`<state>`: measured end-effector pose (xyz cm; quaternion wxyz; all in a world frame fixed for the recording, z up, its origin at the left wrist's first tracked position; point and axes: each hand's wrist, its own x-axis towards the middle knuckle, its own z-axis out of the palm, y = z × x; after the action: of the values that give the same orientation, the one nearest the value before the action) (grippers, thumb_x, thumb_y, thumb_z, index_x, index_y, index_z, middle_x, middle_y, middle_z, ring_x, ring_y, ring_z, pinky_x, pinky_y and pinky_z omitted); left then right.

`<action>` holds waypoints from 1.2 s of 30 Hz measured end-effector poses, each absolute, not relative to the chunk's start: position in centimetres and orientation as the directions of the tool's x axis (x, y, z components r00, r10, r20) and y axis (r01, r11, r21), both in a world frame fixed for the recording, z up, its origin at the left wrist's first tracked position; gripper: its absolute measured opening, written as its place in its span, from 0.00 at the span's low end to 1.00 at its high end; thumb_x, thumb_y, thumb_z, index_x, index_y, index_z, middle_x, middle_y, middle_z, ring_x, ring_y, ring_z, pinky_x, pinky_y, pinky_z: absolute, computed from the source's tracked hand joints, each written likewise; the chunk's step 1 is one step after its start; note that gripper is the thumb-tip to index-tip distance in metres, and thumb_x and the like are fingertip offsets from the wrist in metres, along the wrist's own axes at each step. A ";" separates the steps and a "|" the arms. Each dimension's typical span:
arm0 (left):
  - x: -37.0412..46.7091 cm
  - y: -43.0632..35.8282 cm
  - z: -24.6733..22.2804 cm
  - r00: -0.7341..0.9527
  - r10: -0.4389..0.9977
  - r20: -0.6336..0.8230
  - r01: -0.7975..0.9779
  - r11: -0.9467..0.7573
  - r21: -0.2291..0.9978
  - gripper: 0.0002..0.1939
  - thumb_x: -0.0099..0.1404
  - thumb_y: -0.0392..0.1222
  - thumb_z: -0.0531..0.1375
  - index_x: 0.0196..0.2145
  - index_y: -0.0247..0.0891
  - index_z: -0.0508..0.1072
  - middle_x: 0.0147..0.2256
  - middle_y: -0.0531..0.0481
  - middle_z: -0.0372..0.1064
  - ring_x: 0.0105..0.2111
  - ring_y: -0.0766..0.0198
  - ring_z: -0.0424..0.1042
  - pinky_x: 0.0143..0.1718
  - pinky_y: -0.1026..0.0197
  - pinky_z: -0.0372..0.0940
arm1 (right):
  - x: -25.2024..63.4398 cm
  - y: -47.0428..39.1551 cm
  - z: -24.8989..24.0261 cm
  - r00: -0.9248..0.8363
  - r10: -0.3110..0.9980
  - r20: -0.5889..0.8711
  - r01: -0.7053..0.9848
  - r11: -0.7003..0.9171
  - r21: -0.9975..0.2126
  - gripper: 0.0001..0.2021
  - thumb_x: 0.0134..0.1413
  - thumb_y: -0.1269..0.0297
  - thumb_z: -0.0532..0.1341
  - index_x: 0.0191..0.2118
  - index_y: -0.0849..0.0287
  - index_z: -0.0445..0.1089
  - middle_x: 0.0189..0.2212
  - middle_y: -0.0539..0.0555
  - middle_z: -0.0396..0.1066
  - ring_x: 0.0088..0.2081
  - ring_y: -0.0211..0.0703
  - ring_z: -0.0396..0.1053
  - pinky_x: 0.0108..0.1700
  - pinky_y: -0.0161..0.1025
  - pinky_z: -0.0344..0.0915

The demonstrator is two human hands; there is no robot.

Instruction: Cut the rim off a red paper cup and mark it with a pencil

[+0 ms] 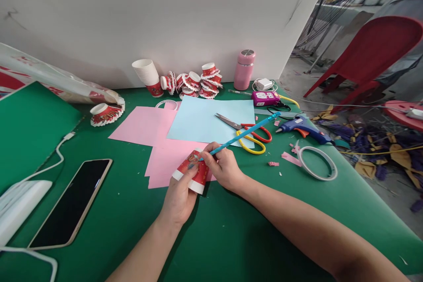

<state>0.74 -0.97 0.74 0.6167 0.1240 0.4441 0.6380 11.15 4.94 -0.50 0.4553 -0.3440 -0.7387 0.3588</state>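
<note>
My left hand [181, 196] is closed around a red paper cup [198, 179] with a white rim, tilted on its side above the table. In my right hand [224, 165] is a long blue pencil [247, 131], its lower end at the cup's printed side; whether the tip touches cannot be made out. Beneath and behind the hands lie pink paper sheets [161, 158] and a light blue sheet [198, 114]. Scissors [243, 130] with one red and one yellow handle rest on the blue sheet's right part, just beyond my right hand.
Cut red cups [208, 81], stacked paper cups [147, 75] and a pink bottle [244, 70] stand along the wall. To the right lie a blue glue gun [304, 128] and a tape roll [317, 163]. A phone [72, 202] and white cable [61, 152] are at left.
</note>
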 end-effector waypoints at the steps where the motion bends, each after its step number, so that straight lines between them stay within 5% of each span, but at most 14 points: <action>1: 0.7 -1.0 0.7 -0.207 0.899 -0.385 -0.677 0.152 0.720 0.10 0.54 0.33 0.62 0.36 0.38 0.75 0.39 0.49 0.75 0.45 0.58 0.70 0.48 0.59 0.63 | 11.1 4.9 -0.5 -0.349 0.836 0.424 0.183 0.505 -0.844 0.11 0.57 0.62 0.51 0.26 0.59 0.61 0.23 0.50 0.66 0.21 0.33 0.60 0.23 0.30 0.57; 22: 0.7 -1.1 0.8 -0.206 0.898 -0.390 -0.662 0.165 0.731 0.10 0.54 0.34 0.63 0.36 0.39 0.76 0.42 0.48 0.74 0.49 0.56 0.67 0.50 0.57 0.63 | 11.3 4.8 -0.2 -0.348 0.841 0.414 0.233 0.505 -0.831 0.10 0.56 0.62 0.49 0.25 0.57 0.56 0.17 0.46 0.59 0.18 0.33 0.56 0.21 0.30 0.54; 36: 0.9 -1.0 0.6 -0.206 0.910 -0.360 -0.649 0.148 0.746 0.11 0.53 0.34 0.63 0.36 0.38 0.75 0.40 0.49 0.74 0.49 0.55 0.67 0.51 0.55 0.61 | 11.1 5.0 -0.4 -0.335 0.832 0.442 0.172 0.515 -0.839 0.11 0.56 0.63 0.51 0.24 0.59 0.59 0.24 0.51 0.66 0.21 0.32 0.61 0.23 0.30 0.56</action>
<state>0.86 -1.02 0.65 0.6130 0.1461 0.4455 0.6359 11.15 5.00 -0.38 0.4651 -0.3412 -0.7358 0.3547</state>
